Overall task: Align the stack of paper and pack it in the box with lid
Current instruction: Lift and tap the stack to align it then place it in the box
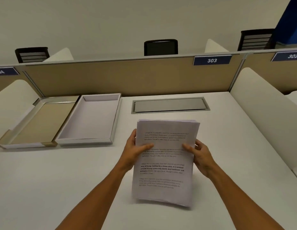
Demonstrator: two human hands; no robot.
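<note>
A stack of printed white paper stands nearly upright on its lower edge on the white desk, tilted toward me. My left hand grips its left edge and my right hand grips its right edge, thumbs on the front sheet. The sheets look slightly fanned at the top. To the left at the back of the desk lies the open white box, empty. Its lid lies upside down beside it, further left, with a tan inside.
A beige partition runs behind the desk, labelled 303. A grey cable hatch sits in the desk behind the paper. White side dividers close the desk on the right and left. Black chairs show beyond the partition.
</note>
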